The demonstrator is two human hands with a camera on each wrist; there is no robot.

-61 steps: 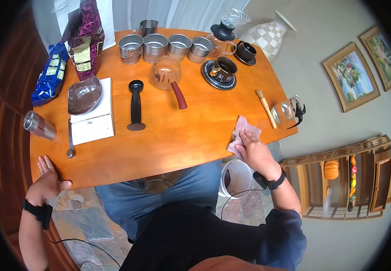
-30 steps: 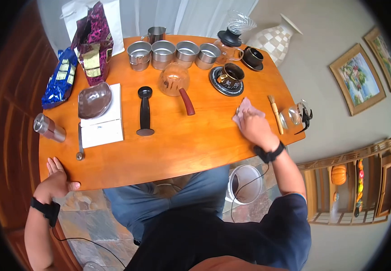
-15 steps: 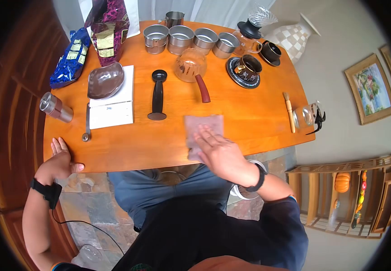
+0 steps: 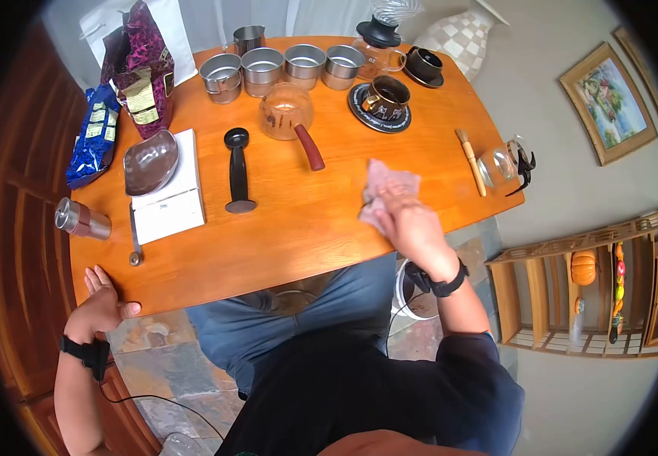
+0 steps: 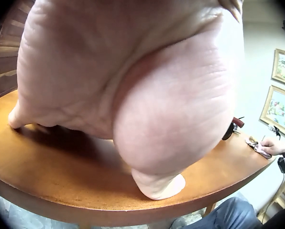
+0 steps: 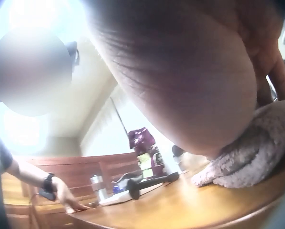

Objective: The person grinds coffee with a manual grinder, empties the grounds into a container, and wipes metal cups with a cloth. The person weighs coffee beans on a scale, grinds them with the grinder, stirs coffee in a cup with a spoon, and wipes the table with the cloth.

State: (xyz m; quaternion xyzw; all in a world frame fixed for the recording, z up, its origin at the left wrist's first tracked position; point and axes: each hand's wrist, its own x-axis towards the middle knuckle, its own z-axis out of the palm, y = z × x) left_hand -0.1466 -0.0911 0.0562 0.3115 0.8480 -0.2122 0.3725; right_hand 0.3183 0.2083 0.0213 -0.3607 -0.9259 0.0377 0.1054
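My right hand (image 4: 414,228) presses a crumpled pinkish cloth (image 4: 377,182) onto the wooden table, right of the middle. Seen from the right wrist, the fleecy cloth (image 6: 247,160) lies bunched beneath the raised palm, with fingers reaching down over it. My left hand (image 4: 101,304) rests at the table's near left corner, fingers spread and thumb at the edge, holding nothing. The left wrist view shows its palm (image 5: 133,86) arched above the tabletop. Closest to it is a thin metal crank handle (image 4: 136,243) with a round knob.
Behind the cloth stand a red-handled glass pot (image 4: 287,114), a black cup (image 4: 386,95) on a saucer and several metal cups (image 4: 304,64). A black scoop (image 4: 237,171), a white scale (image 4: 173,216), a steel grinder (image 4: 82,220), a brush (image 4: 471,163) and a glass jug (image 4: 498,167) surround the work area.
The right hand with the cloth swept from the right side to the near middle, then back rightward and away from the edge; the cloth has crumpled again. The left hand stays put.
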